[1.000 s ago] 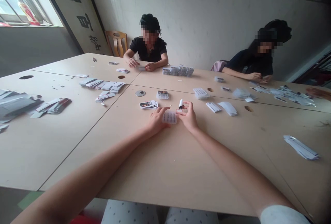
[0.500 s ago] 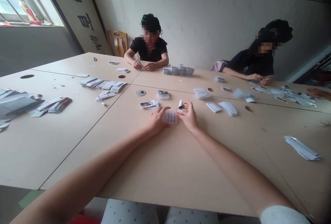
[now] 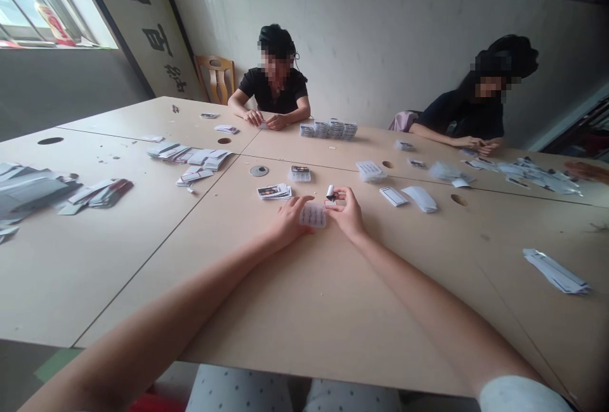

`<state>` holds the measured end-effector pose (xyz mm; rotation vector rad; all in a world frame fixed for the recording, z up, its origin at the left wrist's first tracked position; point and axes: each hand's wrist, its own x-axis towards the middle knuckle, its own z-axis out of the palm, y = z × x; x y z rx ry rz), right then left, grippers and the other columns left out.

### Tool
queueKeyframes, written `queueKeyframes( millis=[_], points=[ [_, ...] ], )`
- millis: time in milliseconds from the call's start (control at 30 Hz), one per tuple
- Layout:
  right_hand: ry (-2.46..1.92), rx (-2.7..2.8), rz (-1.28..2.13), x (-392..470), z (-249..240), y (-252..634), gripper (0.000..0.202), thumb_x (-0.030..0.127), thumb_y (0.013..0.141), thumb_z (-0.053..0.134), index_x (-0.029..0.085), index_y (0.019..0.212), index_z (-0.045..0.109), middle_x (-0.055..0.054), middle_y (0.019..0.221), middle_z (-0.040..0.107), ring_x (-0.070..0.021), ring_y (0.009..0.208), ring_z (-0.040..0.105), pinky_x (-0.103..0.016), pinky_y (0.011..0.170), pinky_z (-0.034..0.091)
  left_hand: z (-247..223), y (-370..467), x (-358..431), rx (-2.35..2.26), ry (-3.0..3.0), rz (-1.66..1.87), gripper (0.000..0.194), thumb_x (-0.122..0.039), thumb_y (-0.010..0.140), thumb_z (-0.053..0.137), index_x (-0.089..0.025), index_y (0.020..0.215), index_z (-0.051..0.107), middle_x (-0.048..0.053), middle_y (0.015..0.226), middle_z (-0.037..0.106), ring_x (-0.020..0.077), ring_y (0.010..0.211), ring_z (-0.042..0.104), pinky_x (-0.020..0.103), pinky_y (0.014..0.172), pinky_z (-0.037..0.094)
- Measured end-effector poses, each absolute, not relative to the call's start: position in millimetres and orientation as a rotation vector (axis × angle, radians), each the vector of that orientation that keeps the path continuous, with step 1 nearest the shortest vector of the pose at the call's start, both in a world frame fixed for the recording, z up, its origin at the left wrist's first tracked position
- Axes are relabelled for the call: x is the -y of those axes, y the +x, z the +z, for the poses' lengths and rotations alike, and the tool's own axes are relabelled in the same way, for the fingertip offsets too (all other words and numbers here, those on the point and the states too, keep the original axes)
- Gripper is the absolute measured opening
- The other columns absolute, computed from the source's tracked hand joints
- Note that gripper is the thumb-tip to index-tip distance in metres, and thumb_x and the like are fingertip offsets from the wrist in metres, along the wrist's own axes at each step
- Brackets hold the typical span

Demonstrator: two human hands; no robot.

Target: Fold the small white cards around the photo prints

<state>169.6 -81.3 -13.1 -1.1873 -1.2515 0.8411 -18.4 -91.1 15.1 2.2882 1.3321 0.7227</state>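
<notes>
In the middle of the table, my left hand (image 3: 287,220) is curved around the left side of a small clear plastic compartment box (image 3: 313,216), with thumb and fingers on its edges. Rows of small dark marks show through the box. My right hand (image 3: 349,214) is at the box's right edge, its fingers pinching a small white cylinder with a dark lower end (image 3: 330,192). Its exact kind is too small to make out. Just beyond my left hand lies a pile of printed cards (image 3: 275,192), and behind that stands another clear box with a printed card on top (image 3: 299,174).
Stacked clear boxes (image 3: 370,171) and white paper slips (image 3: 419,199) lie to the right. Paper piles (image 3: 190,157) cover parts of the left side. Across the table, one person (image 3: 273,85) handles something small; another person (image 3: 469,107) sits farther right. Several box stacks (image 3: 328,129) stand between them.
The white cylinder in my right fingers has tilted and shifted slightly to the left. My left hand and the box have stayed in place.
</notes>
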Motion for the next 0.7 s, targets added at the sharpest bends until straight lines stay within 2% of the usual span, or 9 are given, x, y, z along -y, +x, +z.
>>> queueKeyframes(
  millis=[133, 233, 400, 700],
  points=[
    [-1.203, 1.238, 0.776, 80.7, -12.8, 169.6, 0.033, 0.024, 0.065, 0.068, 0.023, 0.095, 0.052, -0.003, 0.099, 0.059, -0.0179, 0.085, 0.067, -0.034, 0.08, 0.054, 13.2, -18.2, 90.0, -1.35, 2.302, 0.707, 0.073, -0.018, 0.065, 0.076, -0.023, 0.132, 0.045, 0.011, 0.125, 0.053, 0.0318, 0.12, 0.049, 0.049, 0.101, 0.04],
    [-1.168, 1.253, 0.806, 80.4, -14.1, 169.4, 0.037, 0.025, 0.065, 0.07, 0.024, 0.097, 0.051, -0.003, 0.1, 0.059, -0.0183, 0.087, 0.067, -0.034, 0.082, 0.054, 11.9, -18.7, 89.5, -1.335, 2.305, 0.725, 0.072, -0.02, 0.066, 0.075, -0.024, 0.131, 0.045, 0.011, 0.125, 0.052, 0.0315, 0.119, 0.05, 0.049, 0.101, 0.041],
    [-1.153, 1.263, 0.873, 80.3, -15.4, 169.5, 0.049, 0.023, 0.058, 0.075, 0.024, 0.099, 0.049, -0.003, 0.104, 0.057, -0.0173, 0.079, 0.07, -0.035, 0.082, 0.053, 12.8, -19.0, 90.3, -1.325, 2.305, 0.74, 0.071, -0.02, 0.066, 0.075, -0.024, 0.131, 0.045, 0.012, 0.126, 0.052, 0.0312, 0.12, 0.05, 0.05, 0.1, 0.04],
    [-1.18, 1.298, 0.814, 78.0, -18.9, 170.8, 0.038, 0.02, 0.063, 0.069, 0.024, 0.096, 0.049, -0.002, 0.101, 0.058, -0.0154, 0.077, 0.069, -0.034, 0.082, 0.053, 14.1, -18.2, 90.7, -1.321, 2.311, 0.74, 0.071, -0.019, 0.065, 0.075, -0.024, 0.13, 0.046, 0.011, 0.124, 0.054, 0.0319, 0.119, 0.05, 0.05, 0.099, 0.041]
  ],
)
